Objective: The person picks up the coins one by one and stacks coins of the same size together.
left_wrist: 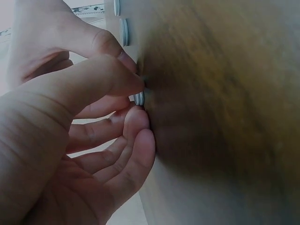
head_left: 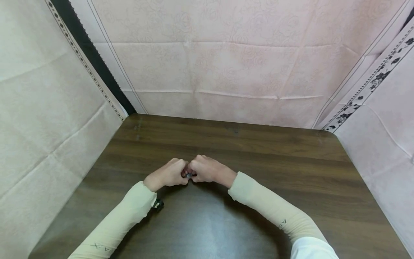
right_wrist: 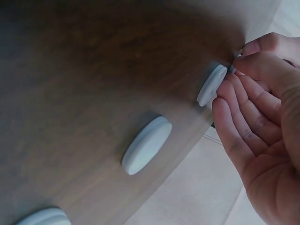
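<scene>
Both hands meet fingertip to fingertip low over the wooden table. A small grey piece (head_left: 189, 175) shows between them, mostly covered; its kind is unclear. My left hand (head_left: 169, 173) pinches at it with thumb and curled fingers. From the other side my right hand (head_left: 208, 169) pinches it too, thumb against forefinger. In the left wrist view, a pale ridged disc (left_wrist: 139, 97) peeks out below the left thumb. Close to the right fingertips, the right wrist view shows a pale round disc (right_wrist: 212, 85) on the table.
Another pale disc (right_wrist: 146, 145) and a third disc (right_wrist: 44, 218) lie along the wooden table (head_left: 233, 144), unseen in the head view. Patterned cloth (head_left: 226, 72) hangs behind the table and at both sides. A small black device (head_left: 157, 204) sits at the left wrist.
</scene>
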### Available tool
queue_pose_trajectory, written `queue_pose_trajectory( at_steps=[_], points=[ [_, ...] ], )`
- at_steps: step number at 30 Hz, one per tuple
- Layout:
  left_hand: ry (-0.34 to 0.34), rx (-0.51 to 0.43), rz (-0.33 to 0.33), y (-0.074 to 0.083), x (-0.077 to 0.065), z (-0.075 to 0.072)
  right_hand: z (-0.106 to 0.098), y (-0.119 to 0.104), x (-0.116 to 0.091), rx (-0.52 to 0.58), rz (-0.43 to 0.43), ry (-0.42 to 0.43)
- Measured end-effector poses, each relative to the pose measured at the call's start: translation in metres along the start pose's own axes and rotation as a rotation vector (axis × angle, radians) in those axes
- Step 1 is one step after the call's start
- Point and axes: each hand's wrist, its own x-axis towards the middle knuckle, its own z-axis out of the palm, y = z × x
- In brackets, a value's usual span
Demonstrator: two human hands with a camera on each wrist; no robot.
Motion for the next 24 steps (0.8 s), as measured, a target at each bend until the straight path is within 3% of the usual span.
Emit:
queue_pose_trajectory(
  at_steps=[10,24],
  points=[
    [-0.002,-0.011,0.029,-0.0014,-0.0035,-0.0001,-0.0004,-0.0030,0.0001,-0.030,-0.026,-0.009],
    [0.031,0.045,0.128,-0.0076,-0.0044,0.0014,-0.0002,-0.0035,-0.0015,-0.031,-0.035,-0.009]
  ],
)
